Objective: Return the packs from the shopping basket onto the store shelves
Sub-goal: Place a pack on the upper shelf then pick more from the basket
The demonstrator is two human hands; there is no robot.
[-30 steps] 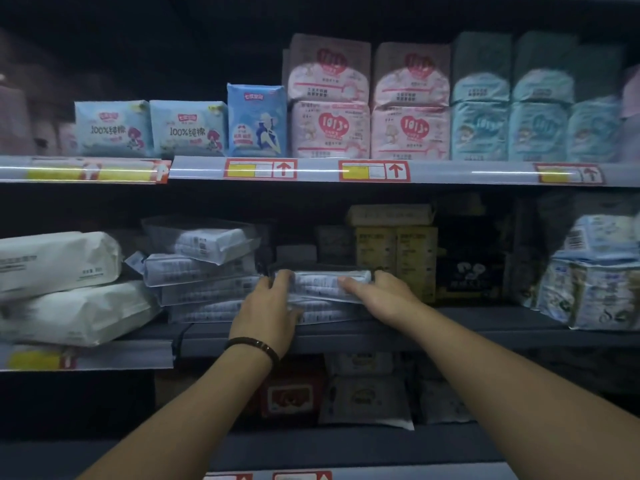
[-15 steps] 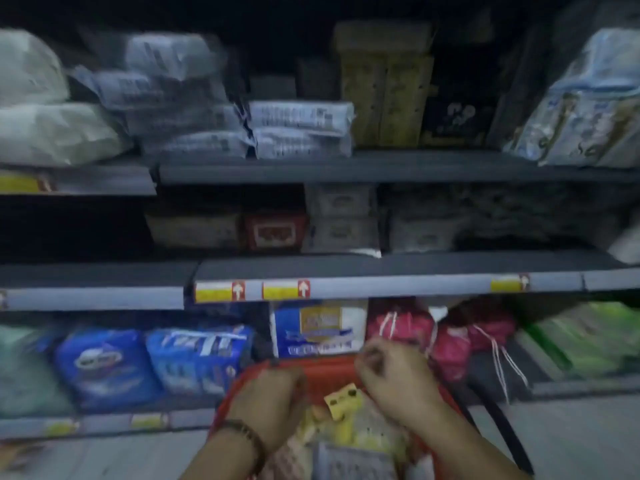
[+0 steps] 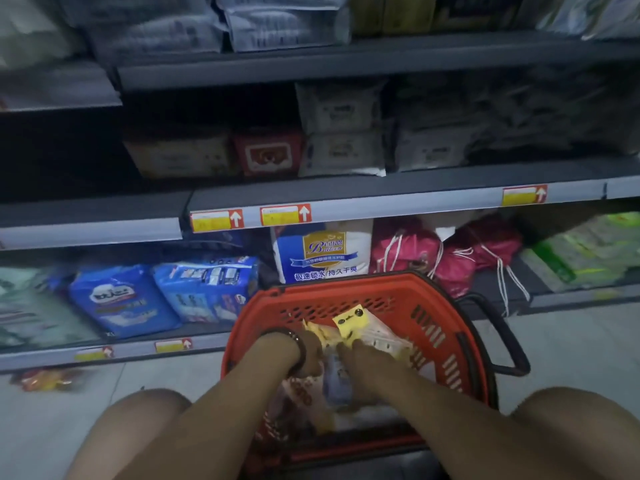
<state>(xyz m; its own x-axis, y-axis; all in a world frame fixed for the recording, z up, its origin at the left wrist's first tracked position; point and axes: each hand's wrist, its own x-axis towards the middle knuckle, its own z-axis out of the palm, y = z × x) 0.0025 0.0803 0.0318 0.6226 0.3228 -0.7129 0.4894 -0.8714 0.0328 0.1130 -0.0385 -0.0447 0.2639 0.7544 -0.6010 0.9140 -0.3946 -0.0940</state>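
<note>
A red shopping basket [image 3: 446,327] stands on the floor between my knees, in front of the store shelves [image 3: 398,199]. Several packs lie in it: a yellow one [image 3: 351,322] at the top, a pale purple one [image 3: 337,382] in the middle, and a white pack with red print [image 3: 299,393] on the left. Both hands reach down into the basket. My left hand [image 3: 310,353], with a dark band on its wrist, is at the yellow packs. My right hand [image 3: 358,360] lies over the purple pack. The fingers of both hands are hidden among the packs.
Grey flat packs [image 3: 277,26] lie stacked on the upper shelf. Blue packs [image 3: 204,289], a white and blue bag [image 3: 323,251] and pink drawstring bags [image 3: 446,258] fill the bottom shelf behind the basket. The basket's black handle [image 3: 502,334] sticks out to the right. Something orange [image 3: 45,379] lies on the floor at the left.
My hands left the grey packs on the upper shelf and dropped into the basket. The view has tilted down and moved closer to the basket.
</note>
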